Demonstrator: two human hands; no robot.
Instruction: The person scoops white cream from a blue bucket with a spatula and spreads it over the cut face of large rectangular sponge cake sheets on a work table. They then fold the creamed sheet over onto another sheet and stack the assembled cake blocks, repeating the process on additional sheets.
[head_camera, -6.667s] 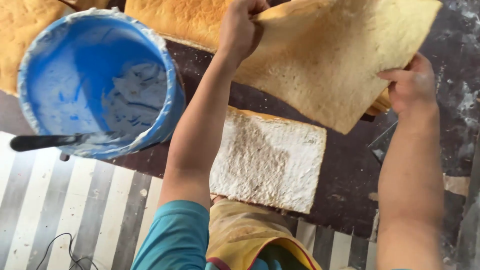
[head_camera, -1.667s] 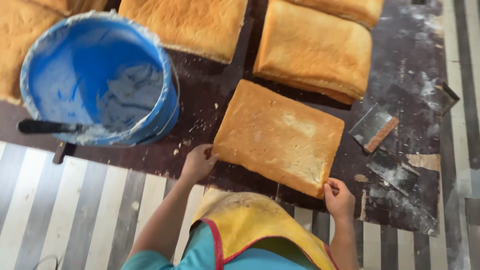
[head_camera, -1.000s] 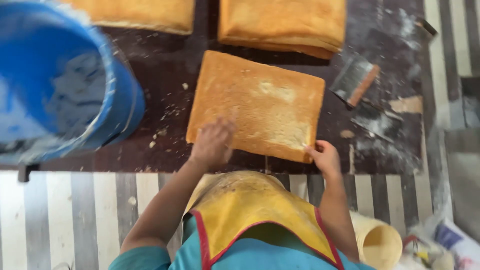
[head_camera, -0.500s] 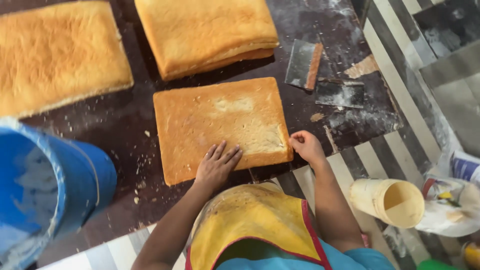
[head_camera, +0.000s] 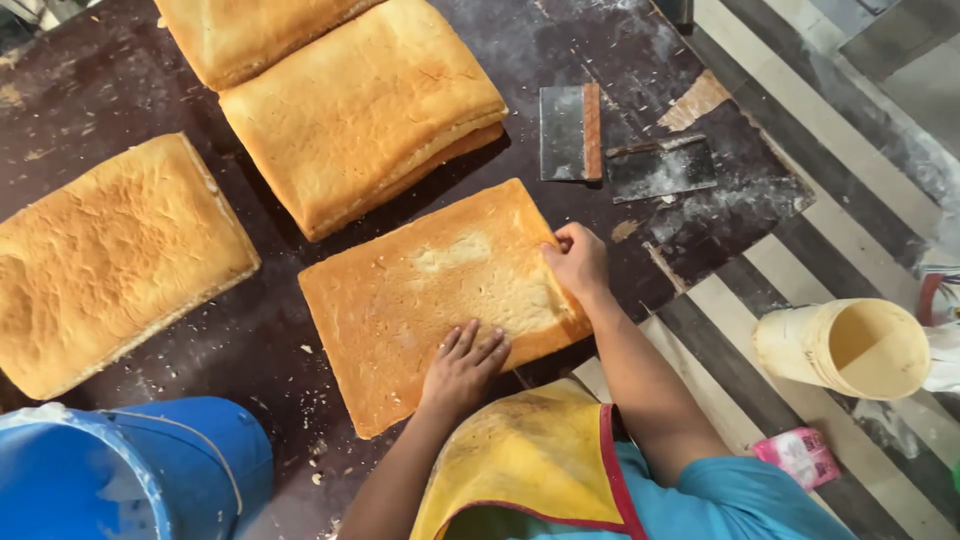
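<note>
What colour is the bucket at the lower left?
The bucket is blue, with a whitish coating on its inside; the head view, the only one, shows it.

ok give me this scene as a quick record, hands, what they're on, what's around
left hand: flat, palm down on the near edge of the sponge sheet
right hand: fingers curled at the sheet's right edge
surface: dark board with crumbs
other sheets: stack behind; single slab at left
tools: scraper with wooden handle, a second flat scraper beside it
bucket: blue bucket near left corner
clothing: yellow apron
</note>
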